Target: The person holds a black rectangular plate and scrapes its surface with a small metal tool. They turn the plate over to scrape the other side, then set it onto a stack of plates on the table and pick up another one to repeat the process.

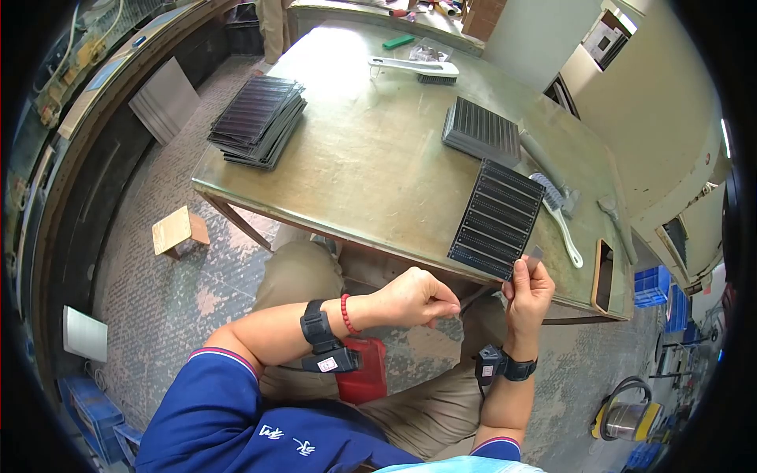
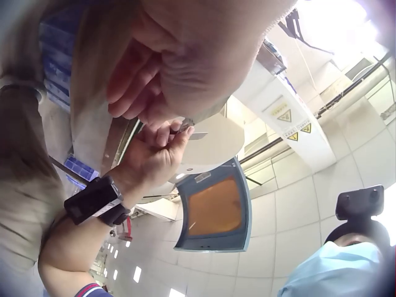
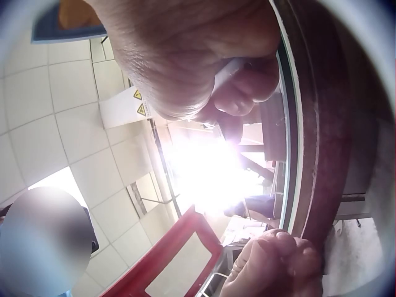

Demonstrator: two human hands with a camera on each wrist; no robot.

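Observation:
Thumb and fingers of my right hand (image 1: 530, 293) pinch a small, thin, greyish piece (image 1: 536, 254) over the table's near edge. Beside those fingertips lies a black slotted panel (image 1: 500, 217), with rows of small holes between pale strips; the fingers overlap its near corner in the head view. My left hand (image 1: 414, 299) hovers in front of the table edge, left of the right hand. Its fingers are curled with the thumb close against them, and I cannot tell whether a tiny thing is between the tips. In the left wrist view, the right hand (image 2: 151, 161) shows past the left fingers.
On the table (image 1: 355, 158) stand a stack of black panels (image 1: 256, 118) at left and another stack (image 1: 481, 130) at right. A white-handled brush (image 1: 414, 66) lies at the back, another brush (image 1: 558, 217) at right. A wooden stool (image 1: 180, 230) is on the floor.

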